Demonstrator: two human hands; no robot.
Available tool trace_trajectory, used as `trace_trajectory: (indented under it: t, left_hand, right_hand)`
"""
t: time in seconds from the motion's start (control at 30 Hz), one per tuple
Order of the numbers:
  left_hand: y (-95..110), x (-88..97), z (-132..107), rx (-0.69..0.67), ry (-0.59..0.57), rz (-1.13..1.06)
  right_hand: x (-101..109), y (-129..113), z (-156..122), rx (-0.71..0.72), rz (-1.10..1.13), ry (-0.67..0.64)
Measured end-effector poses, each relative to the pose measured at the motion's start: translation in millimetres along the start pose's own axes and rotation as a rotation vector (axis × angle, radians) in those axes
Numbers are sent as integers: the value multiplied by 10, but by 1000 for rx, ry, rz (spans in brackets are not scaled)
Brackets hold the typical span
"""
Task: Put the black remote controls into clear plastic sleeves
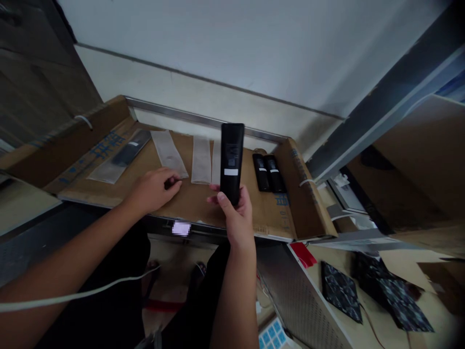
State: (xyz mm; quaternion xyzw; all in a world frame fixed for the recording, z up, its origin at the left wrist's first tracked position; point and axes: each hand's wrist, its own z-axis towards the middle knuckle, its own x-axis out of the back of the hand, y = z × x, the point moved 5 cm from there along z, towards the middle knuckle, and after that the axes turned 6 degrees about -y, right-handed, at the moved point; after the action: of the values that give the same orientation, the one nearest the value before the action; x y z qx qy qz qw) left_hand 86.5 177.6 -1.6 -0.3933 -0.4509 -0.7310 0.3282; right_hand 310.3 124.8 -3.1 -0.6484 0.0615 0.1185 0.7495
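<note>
My right hand (pixel 238 215) grips the lower end of a black remote control (pixel 232 145), held upright above the tray with its back and white label toward me. My left hand (pixel 158 189) is closed, its fingers curled over the near end of a translucent plastic sleeve (pixel 169 150); what the fingertips hold, if anything, is hidden. Flat between my hands lies a second sleeve (pixel 201 157), and another sleeve (pixel 216 162) is partly hidden behind the remote. At the left, a sleeve (pixel 107 169) has a dark remote (pixel 131 148) inside.
Two black remotes (pixel 269 172) lie side by side at the tray's right. The cardboard tray (pixel 308 194) has raised side walls and a metal strip behind. A white cable (pixel 90 291) crosses my left forearm. Dark patterned boxes (pixel 341 291) sit lower right.
</note>
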Motion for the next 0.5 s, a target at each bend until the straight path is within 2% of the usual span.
trace_trajectory:
  t: [0.17,0.5]
  left_hand:
    - [2,26,2,5,64,9]
    - [20,-45,169,15,13,10]
  right_hand:
    - [-25,66,20,-31,-29,39]
    - [-60,128,58,-69,-143,22]
